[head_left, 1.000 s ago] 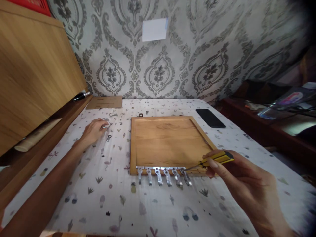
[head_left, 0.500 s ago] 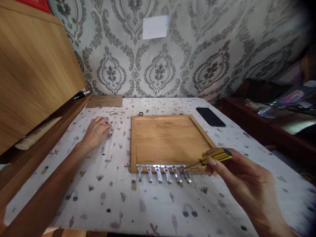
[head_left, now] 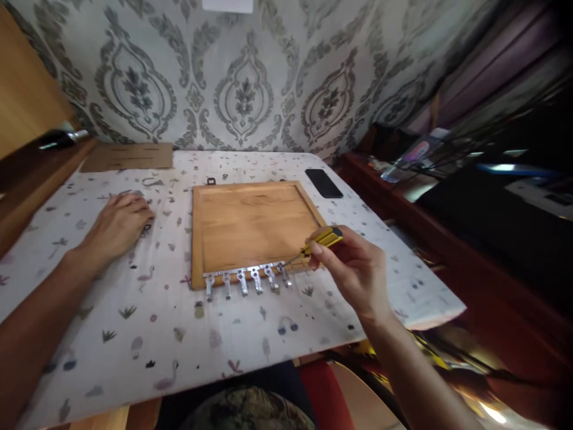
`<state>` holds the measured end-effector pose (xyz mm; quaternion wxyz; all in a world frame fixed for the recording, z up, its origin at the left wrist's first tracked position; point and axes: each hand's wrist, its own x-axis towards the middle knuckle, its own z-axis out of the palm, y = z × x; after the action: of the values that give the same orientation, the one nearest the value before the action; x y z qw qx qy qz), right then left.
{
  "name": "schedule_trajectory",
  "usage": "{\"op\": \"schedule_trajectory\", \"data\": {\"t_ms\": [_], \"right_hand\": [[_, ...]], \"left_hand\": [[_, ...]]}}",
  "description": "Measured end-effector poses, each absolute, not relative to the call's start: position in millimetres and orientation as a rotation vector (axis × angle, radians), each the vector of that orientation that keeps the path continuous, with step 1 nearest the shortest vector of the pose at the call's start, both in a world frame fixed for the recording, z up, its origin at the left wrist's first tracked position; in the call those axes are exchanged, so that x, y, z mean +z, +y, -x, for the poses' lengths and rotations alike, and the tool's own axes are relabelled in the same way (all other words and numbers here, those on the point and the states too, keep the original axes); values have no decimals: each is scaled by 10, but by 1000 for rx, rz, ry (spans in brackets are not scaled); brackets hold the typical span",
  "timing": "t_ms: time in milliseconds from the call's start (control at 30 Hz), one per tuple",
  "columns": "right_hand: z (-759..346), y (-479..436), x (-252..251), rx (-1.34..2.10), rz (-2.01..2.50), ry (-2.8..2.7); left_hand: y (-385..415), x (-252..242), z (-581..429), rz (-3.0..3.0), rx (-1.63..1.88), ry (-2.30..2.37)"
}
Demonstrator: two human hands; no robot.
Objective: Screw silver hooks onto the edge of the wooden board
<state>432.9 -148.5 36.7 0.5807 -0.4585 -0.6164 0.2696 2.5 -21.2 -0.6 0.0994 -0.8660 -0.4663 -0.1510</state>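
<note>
A framed wooden board point(head_left: 250, 224) lies flat on the patterned tablecloth point(head_left: 179, 334). A metal rail of several hooks point(head_left: 246, 278) runs along its near edge. My right hand point(head_left: 353, 272) grips a yellow and black screwdriver point(head_left: 322, 237), its thin tip pointing at the right end of the rail. My left hand point(head_left: 117, 226) rests palm down on the cloth to the left of the board, fingers curled over small metal parts point(head_left: 147, 227) lying there; whether it holds one is hidden.
A black phone point(head_left: 323, 182) lies right of the board near the table's far right corner. A cardboard piece point(head_left: 128, 156) sits at the back left. A dark wooden ledge point(head_left: 40, 173) borders the left side. Low dark furniture with clutter point(head_left: 416, 155) stands right of the table.
The view has swung right and pulled back, so the board and hands sit further left in frame. Both hands keep their places; the screwdriver still points at the rail's right end.
</note>
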Motion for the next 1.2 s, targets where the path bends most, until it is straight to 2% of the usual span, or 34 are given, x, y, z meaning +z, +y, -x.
{"op": "schedule_trajectory", "data": {"t_ms": [267, 433, 567, 700, 833, 1000, 1200], "right_hand": [[-4326, -1501, 341, 660, 1076, -1418], [-4321, -1498, 347, 661, 1061, -1416], [-4320, -1497, 341, 670, 1064, -1411], [-4316, -1497, 332, 693, 1048, -1393], [-4316, -1504, 345, 678, 1048, -1396], [-4320, -1513, 358, 698, 1034, -1390], [-4321, -1519, 351, 684, 1077, -1393]], "left_hand": [[-232, 10, -59, 2519, -455, -1414], [-192, 1, -58, 2636, -746, -1457], [-295, 81, -189, 2574, -876, -1714], [-447, 144, -434, 2600, -847, -2004], [-507, 113, -653, 2749, -803, -2008], [-535, 113, -796, 2918, -954, -1994], [-595, 172, -874, 2978, -891, -1890]]}}
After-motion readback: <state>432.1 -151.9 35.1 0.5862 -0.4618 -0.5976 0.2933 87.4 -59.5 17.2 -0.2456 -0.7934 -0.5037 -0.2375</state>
